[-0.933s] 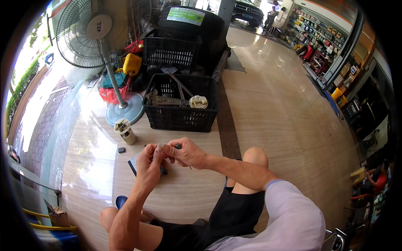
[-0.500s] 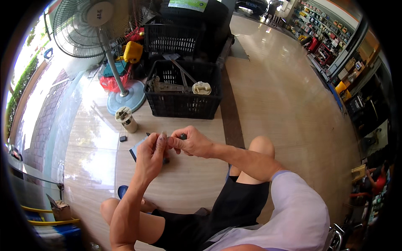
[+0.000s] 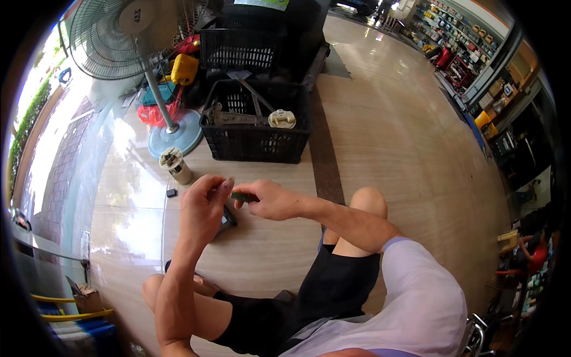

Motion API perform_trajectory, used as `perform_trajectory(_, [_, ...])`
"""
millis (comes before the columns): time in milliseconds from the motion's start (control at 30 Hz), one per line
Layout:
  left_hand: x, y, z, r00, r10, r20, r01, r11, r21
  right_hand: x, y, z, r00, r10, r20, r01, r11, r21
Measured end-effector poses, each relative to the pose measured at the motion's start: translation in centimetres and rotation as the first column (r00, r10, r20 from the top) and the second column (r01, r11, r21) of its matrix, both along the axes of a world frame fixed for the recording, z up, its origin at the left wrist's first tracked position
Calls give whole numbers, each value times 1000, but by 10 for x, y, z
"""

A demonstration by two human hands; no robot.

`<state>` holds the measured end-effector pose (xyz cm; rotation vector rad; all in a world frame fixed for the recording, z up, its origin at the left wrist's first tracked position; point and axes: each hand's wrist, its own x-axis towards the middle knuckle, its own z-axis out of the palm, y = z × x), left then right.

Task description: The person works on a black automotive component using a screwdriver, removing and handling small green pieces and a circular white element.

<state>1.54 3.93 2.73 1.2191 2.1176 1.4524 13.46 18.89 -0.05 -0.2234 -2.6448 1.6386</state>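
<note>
My right hand [image 3: 270,200] is closed around a small dark green object [image 3: 242,197], whose end sticks out toward my left hand. With thumb and forefinger pressed together, my left hand [image 3: 202,205] is held close beside it; whatever sits in that pinch is too small to name. Under my hands a dark grey item [image 3: 228,220] lies on the floor, mostly hidden. Beyond my left hand stands a cream fuel pump unit [image 3: 177,166] with a dirty round top. A small black block [image 3: 172,193] lies on the tiles near it.
A black plastic crate [image 3: 256,146] ahead holds metal parts and a cream round cap [image 3: 282,119]. Left of it stands a fan on a round base [image 3: 189,134], with a yellow container [image 3: 184,69] behind. Stocked shelves [image 3: 458,35] line the far right, where another person [image 3: 535,253] sits.
My hands have drawn slightly apart, the left moving left. More of the green object now shows in my right hand. The view has shifted a little.
</note>
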Motion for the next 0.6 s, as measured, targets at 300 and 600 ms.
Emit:
perform_trajectory(300, [-16, -14, 8, 994, 83, 78, -87, 995, 49, -16, -10, 2, 989, -45, -140, 66, 987, 149])
perform_trajectory(600, [-26, -11, -26, 723, -112, 682, -90, 963, 254, -7, -6, 0, 897, -316, -309, 304, 949, -87])
